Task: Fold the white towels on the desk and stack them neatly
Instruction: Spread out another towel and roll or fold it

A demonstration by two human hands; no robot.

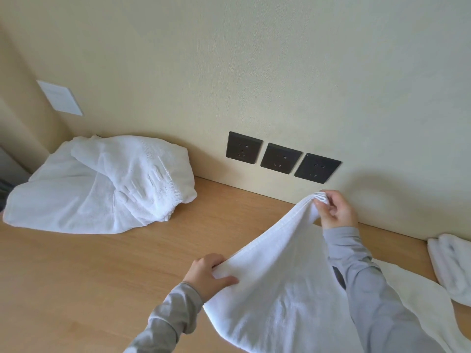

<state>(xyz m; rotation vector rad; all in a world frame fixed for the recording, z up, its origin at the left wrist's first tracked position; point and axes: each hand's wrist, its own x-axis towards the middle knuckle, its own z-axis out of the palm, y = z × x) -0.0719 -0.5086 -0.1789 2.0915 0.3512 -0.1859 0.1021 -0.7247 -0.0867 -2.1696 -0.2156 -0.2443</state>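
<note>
A white towel [277, 281] hangs lifted above the wooden desk [107, 271], stretched between both hands. My left hand [207, 273] grips its near edge with the thumb on top. My right hand [336, 208] pinches the far corner, raised near the wall. The towel's lower part drapes down onto the desk at the right and partly hides my right sleeve. A crumpled heap of white towels [102, 184] lies at the desk's far left corner. Another white towel [453, 266] lies bunched at the right edge of the view.
Three dark wall sockets [280, 157] sit in a row just above the desk's back edge. A pale wall plate [60, 98] is on the left wall. Bare wood runs between the heap and my hands.
</note>
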